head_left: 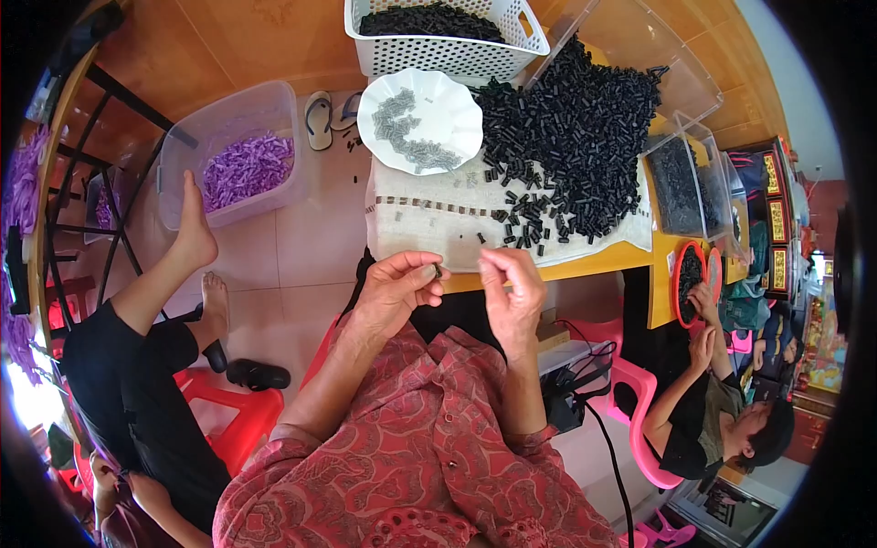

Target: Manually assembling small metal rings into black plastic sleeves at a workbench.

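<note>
In front of my chest, just off the table's near edge, my left hand point(395, 290) pinches a small black tube-like piece point(438, 271) between thumb and fingertips. A short gap to the right, my right hand point(515, 294) is closed with thumb and forefinger together; anything between them is too small to make out. Beyond my hands, a white cloth point(416, 239) covers part of the table. A large heap of short black pieces point(585, 137) is spread over it on the right. Small clear pieces point(398, 130) lie on a white scalloped plate point(470, 114) at the cloth's far left.
A white perforated basket point(448, 62) of black pieces stands behind the plate. Clear boxes point(681, 187) are at the right. A lidless tub point(172, 187) with purple pieces sits on the floor, left. People sit on both sides; the right one reaches into a red basket point(678, 285).
</note>
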Available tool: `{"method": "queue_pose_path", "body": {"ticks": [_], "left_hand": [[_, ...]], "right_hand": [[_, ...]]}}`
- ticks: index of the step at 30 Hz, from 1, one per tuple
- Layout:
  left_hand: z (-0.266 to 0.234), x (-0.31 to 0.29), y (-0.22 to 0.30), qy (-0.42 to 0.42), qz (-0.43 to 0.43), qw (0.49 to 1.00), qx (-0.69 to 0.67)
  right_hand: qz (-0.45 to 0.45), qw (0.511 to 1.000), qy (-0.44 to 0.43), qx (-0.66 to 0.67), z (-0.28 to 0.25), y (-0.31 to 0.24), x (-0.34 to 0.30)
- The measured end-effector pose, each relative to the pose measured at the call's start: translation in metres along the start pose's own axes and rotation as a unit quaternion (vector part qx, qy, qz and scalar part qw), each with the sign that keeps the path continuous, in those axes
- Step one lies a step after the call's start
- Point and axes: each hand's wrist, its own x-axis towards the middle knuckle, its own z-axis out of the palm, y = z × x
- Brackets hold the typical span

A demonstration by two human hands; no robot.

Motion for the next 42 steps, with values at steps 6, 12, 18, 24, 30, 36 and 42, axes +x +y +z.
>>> {"method": "queue_pose_path", "body": {"ticks": [6, 12, 18, 24, 30, 36, 42], "left_hand": [[-0.001, 0.002, 0.0, -0.013, 0.002, 0.999, -0.043], [0.0, 0.003, 0.0, -0.013, 0.013, 0.998, -0.061], [0.001, 0.001, 0.002, -0.032, 0.034, 0.997, -0.067], [-0.001, 0.001, 0.003, -0.047, 0.042, 0.993, -0.097], [-0.004, 0.001, 0.001, -0.043, 0.042, 0.992, -0.112], [-0.008, 0.002, -0.001, -0.046, 0.044, 0.989, -0.136], [-0.01, 0.003, -0.004, -0.055, 0.048, 0.987, -0.144]], "right_hand": [[0.025, 0.996, 0.033, -0.084, -0.002, 0.029, 0.002], [-0.004, 0.989, 0.031, -0.145, 0.01, 0.039, 0.006], [0.007, 0.978, 0.005, -0.208, 0.021, 0.036, 0.011], [-0.009, 0.986, 0.014, -0.164, 0.021, 0.04, 0.009], [0.203, 0.949, -0.041, 0.237, 0.02, -0.002, 0.0], [0.232, 0.908, -0.087, 0.339, 0.022, -0.013, -0.01], [0.22, 0.897, -0.089, 0.373, 0.027, -0.011, -0.015]]}}
